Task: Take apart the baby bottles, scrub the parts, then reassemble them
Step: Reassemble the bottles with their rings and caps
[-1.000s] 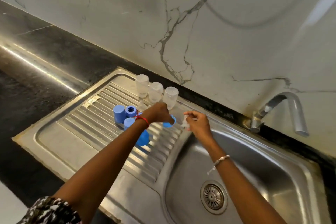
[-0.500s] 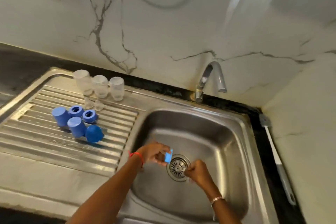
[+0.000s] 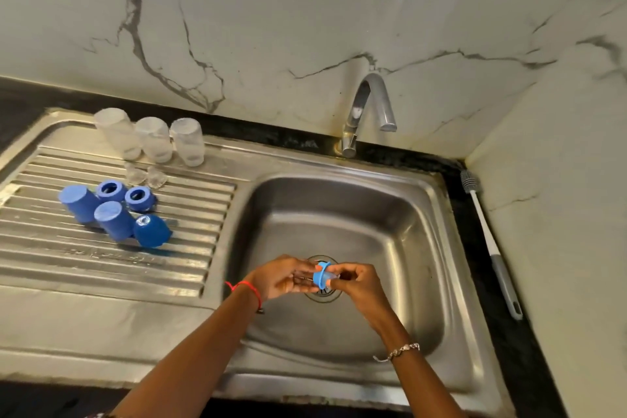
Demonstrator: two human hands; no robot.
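Observation:
Over the sink drain, my left hand holds a blue bottle collar ring by its rim. My right hand pinches a clear teat that sits in the ring. Three clear bottle bodies stand upside down at the back of the drainboard. Two clear teats lie in front of them. Blue caps and two blue collar rings sit grouped on the ribbed drainboard.
The steel sink basin lies under both hands, its drain mostly hidden by them. A curved tap stands behind it, not running. A bottle brush lies on the dark counter strip at the right wall. The ribbed drainboard stretches to the left.
Both hands came from the drainboard to above the drain, carrying the blue ring and the teat. They have since closed together, the teat now in the ring.

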